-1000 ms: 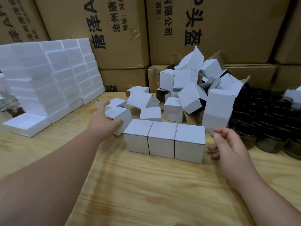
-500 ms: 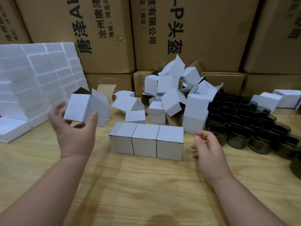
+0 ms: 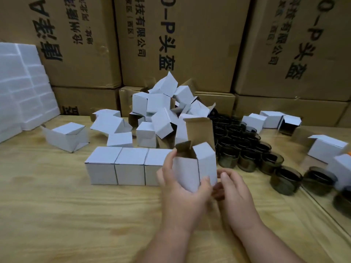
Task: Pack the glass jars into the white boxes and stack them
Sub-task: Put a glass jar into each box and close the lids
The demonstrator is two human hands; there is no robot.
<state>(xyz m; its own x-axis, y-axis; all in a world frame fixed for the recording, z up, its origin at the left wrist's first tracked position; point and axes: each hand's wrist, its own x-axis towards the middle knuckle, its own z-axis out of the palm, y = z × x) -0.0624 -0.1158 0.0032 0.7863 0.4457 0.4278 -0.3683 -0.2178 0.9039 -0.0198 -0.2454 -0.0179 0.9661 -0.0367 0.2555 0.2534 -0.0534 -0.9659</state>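
Progress: three closed white boxes [image 3: 131, 165] stood in a row touching side to side on the wooden table [image 3: 57, 215], near centre. Whether each held a jar could not be seen; I judged them packed, since their flaps were shut. No box stood on another in that row, so stacking was not yet begun.

In hand: an open white box [image 3: 195, 166], top flaps up and brown interior showing, held just above the table in front of the right end of the row. Left hand [image 3: 182, 190] gripped it, fingers curled round the near left face and thumb at the rim. Right hand [image 3: 231, 188] sat just beside the box's lower right corner, fingers loosely curled; whether it actually held the box could not be told. No jar was visible inside.

Remaining: a loose heap of empty white boxes [image 3: 161, 114] lay behind the row, several more scattered far left and far right. A large group of dark glass jars [image 3: 247, 149] stood on the right, unpacked. I judged the task to be at an early stage.

Writing: the brown cartons [image 3: 190, 35] stacked at the far wall carried black Chinese print. Legible parts: "O-P头盔" in large type, "科技有限公司" and "(西区)" in smaller type. The leftmost carton's text was angled and only partly readable. White boxes bore no print.
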